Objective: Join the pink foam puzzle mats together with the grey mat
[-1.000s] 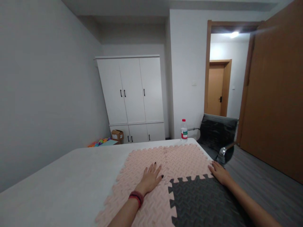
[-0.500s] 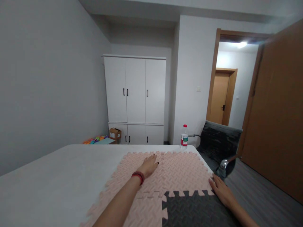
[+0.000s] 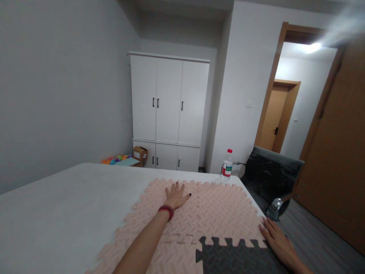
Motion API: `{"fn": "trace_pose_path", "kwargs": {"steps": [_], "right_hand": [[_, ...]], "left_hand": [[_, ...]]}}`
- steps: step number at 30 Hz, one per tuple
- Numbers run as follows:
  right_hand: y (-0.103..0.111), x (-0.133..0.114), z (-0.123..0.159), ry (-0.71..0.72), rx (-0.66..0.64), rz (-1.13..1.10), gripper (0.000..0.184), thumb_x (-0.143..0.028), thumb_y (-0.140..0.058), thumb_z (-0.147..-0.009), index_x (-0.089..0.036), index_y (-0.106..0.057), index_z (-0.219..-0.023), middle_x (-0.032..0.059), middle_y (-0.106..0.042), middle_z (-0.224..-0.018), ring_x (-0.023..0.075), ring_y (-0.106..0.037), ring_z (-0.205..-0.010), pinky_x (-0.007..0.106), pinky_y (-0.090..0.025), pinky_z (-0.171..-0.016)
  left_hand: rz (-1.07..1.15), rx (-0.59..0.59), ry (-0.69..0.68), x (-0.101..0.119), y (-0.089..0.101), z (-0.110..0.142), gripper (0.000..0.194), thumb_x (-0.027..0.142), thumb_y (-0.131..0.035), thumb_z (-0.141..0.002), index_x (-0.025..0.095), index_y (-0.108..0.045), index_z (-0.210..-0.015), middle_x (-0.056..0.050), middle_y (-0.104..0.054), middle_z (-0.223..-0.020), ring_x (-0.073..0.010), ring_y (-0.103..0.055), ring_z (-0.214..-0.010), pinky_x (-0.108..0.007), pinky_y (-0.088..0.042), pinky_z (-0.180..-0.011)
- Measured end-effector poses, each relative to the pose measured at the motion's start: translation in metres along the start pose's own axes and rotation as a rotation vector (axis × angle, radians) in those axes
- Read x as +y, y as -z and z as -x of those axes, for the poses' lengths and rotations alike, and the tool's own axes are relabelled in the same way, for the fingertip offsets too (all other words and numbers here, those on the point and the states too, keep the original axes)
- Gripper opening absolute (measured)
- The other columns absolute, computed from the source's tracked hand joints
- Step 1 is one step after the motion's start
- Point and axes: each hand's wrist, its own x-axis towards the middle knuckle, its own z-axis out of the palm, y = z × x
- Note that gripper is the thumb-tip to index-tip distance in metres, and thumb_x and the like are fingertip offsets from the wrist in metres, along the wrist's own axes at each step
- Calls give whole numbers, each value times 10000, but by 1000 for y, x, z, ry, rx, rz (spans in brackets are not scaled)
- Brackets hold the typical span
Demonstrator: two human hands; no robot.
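My left hand (image 3: 175,196) lies flat with spread fingers on the far left part of the joined pink foam mat tiles (image 3: 228,209). A red band circles that wrist. My right hand (image 3: 275,236) rests with its fingers stretched out at the right edge of the mat, by the corner where pink meets dark. The dark grey foam tile (image 3: 239,258) is at the near right, and its toothed edge lies along the pink tiles. Neither hand holds anything. The near edges of the tiles run out of view.
A white table (image 3: 65,213) carries the mat. A water bottle with a red cap (image 3: 227,167) stands at its far right corner. Beyond the right edge is a black chair (image 3: 273,171). At the back are a white cabinet (image 3: 168,102) and a cardboard box (image 3: 140,153).
My left hand has shifted slightly left, and its fingers have spread wider. My right hand stays at the mat's right edge. The camera view has tilted.
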Motion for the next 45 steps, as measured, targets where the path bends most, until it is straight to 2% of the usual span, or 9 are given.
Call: {"fn": "trace_pose_path", "kwargs": {"steps": [5,8,15,21,26,31,34,39,45], "right_hand": [[5,-8,5,6,26,22,776,-649,-93,-813,-180,-258,-1408,66,-198,-1470,243,-104,-1358,583,-145,-1064],[8,-10,6,-9,24,23,762,-647,-87,-820,-194,-242,-1413,60,-189,-1474,237,-102,-1359,578,-163,-1061],[9,-11,0,-32,6,51,785,-682,-119,-808,-194,-261,-1407,40,-210,-1468,234,-124,-1355,556,-177,-1069],[13,-15,4,-38,-14,83,771,-661,-105,-816,-191,-236,-1413,54,-199,-1472,227,-125,-1356,549,-181,-1067],[21,-23,11,-51,-7,98,756,-638,-88,-825,-186,-246,-1410,71,-198,-1472,226,-130,-1355,524,-184,-1072],[20,-22,8,-47,-4,113,753,-638,-89,-828,-187,-247,-1410,71,-193,-1473,220,-127,-1355,515,-179,-1072],[20,-21,8,-49,-9,113,746,-628,-88,-833,-182,-245,-1410,77,-206,-1469,219,-134,-1354,510,-192,-1067],[23,-22,13,-43,2,138,717,-603,-98,-843,-188,-244,-1410,75,-216,-1465,227,-145,-1350,511,-210,-1058],[24,-23,14,-41,29,141,708,-606,-124,-851,-185,-263,-1403,78,-227,-1461,229,-133,-1353,509,-198,-1058]], "left_hand": [[-35,20,-140,12,11,-18,729,657,-262,-825,205,-273,-1398,-149,-216,-1481,-350,-150,-1351,-616,0,-1036],[-29,40,-258,36,6,-34,579,527,-316,-898,225,-268,-1389,-95,-264,-1471,-275,-237,-1331,-546,-103,-1076],[-21,126,-339,60,-21,-47,444,387,-498,-876,202,-430,-1273,-92,-394,-1371,-274,-393,-1227,-550,-298,-1012],[-82,193,-354,72,-7,-41,408,371,-519,-867,190,-470,-1230,-89,-438,-1327,-268,-420,-1200,-543,-322,-995],[-109,204,-393,89,3,-18,436,394,-468,-886,193,-434,-1271,-93,-402,-1371,-270,-355,-1256,-546,-223,-1044],[-94,138,-409,81,-15,16,488,353,-235,-928,160,-324,-1368,-105,-324,-1446,-224,-247,-1335,-462,-199,-1067],[-89,108,-393,80,-20,26,517,350,-206,-915,139,-310,-1375,-115,-318,-1448,-226,-265,-1330,-466,-225,-1051],[-88,118,-405,94,2,40,506,338,-219,-906,133,-354,-1349,-130,-374,-1415,-235,-290,-1314,-485,-133,-1078],[-41,129,-434,94,18,99,557,385,-162,-911,136,-271,-1396,-101,-270,-1471,-220,-174,-1363,-462,-55,-1104]]}}
